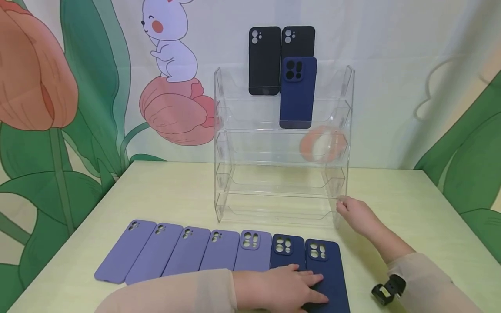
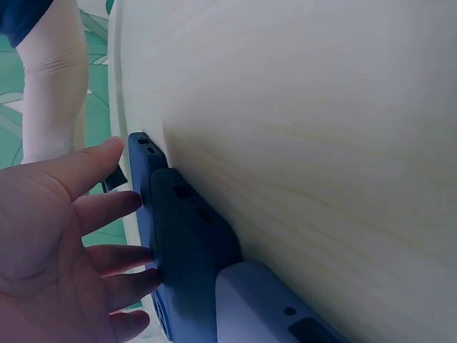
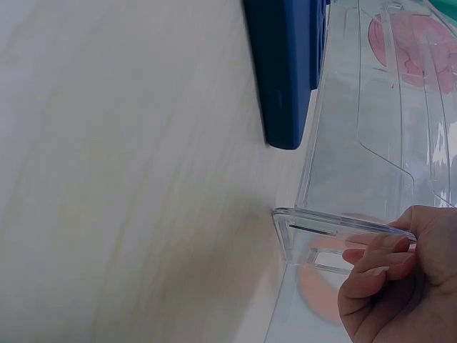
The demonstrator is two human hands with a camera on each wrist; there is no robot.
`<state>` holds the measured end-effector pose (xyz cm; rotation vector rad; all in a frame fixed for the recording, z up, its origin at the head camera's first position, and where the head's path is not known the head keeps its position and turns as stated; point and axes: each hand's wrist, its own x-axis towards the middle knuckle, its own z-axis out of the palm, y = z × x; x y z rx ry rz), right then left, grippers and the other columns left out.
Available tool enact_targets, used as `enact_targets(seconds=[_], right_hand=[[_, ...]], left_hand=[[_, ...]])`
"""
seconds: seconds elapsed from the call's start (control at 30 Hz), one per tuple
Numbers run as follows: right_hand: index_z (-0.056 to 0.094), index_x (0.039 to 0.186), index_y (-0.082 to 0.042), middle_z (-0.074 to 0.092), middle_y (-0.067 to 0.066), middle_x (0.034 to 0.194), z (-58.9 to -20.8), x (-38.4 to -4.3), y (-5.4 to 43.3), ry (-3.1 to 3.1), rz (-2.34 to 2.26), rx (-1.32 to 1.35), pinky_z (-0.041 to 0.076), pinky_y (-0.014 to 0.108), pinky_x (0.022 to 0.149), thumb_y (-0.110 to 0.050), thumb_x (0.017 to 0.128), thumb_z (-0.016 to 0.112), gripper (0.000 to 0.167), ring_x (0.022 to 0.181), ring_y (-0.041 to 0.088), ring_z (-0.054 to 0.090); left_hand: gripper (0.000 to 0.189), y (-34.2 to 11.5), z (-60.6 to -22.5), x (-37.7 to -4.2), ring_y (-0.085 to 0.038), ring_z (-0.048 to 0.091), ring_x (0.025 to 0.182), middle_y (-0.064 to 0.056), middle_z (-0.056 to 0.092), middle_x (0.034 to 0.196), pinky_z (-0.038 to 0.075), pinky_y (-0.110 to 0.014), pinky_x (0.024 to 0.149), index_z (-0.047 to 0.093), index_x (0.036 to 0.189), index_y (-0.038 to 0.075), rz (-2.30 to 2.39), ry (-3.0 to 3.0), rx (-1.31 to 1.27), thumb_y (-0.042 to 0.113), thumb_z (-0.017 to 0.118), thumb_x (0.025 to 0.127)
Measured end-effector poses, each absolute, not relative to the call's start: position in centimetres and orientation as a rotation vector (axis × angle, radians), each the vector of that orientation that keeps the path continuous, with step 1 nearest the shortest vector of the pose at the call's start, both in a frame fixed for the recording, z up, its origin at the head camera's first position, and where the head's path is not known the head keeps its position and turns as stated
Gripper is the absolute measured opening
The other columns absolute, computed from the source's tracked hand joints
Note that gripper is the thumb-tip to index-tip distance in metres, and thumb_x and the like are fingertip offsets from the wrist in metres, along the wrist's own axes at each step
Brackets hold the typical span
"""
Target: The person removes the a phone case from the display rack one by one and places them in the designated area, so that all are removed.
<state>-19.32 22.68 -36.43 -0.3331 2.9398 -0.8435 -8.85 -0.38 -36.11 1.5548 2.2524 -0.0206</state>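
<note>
Head view: the rightmost navy phone case (image 1: pixel 328 267) lies flat on the tabletop, at the right end of a row, camera cutouts toward the rack. The left hand (image 1: pixel 287 288) reaches over it with fingers spread wide and straight, the tips appearing to touch its surface; the palm side hides the lower part of the second navy case (image 1: pixel 288 257) just beside it. Five purple cases (image 1: pixel 188 250) continue the row leftward, partly behind the sleeve. Behind the row stands a clear tiered rack (image 1: pixel 274 216). The right hand (image 1: pixel 360 216) pinches the rack's lower right side edge, fingers curled, as the right wrist view confirms. On the rack's top tier two black cases (image 1: pixel 264 61) stand side by side; an upright navy case (image 1: pixel 297 100) on the tier below partly covers the right one. A black device (image 1: pixel 389 290) sits at the right wrist. Beyond the pale tabletop (image 1: pixel 168 187) hangs a backdrop (image 1: pixel 375 108) printed with a rabbit, flowers and leaves.
</note>
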Motion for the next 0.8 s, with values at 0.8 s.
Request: enact_targets(seconds=[0.8], right_hand=[[0.050,0.081,0.001,0.035,0.001,0.060,-36.4,-19.4,22.9,2.906,-0.896,-0.341,0.029,0.026,0.046,-0.016,0.098,0.034,0.029,0.049,0.012,0.029]], left_hand=[[0.039,-9.4,-31.5,-11.4,-0.018,0.050,0.119,-0.004,0.042,0.142,0.045,-0.035,0.093,0.055,0.130,0.015,0.830,2.768,1.000,0.031,0.056,0.095]])
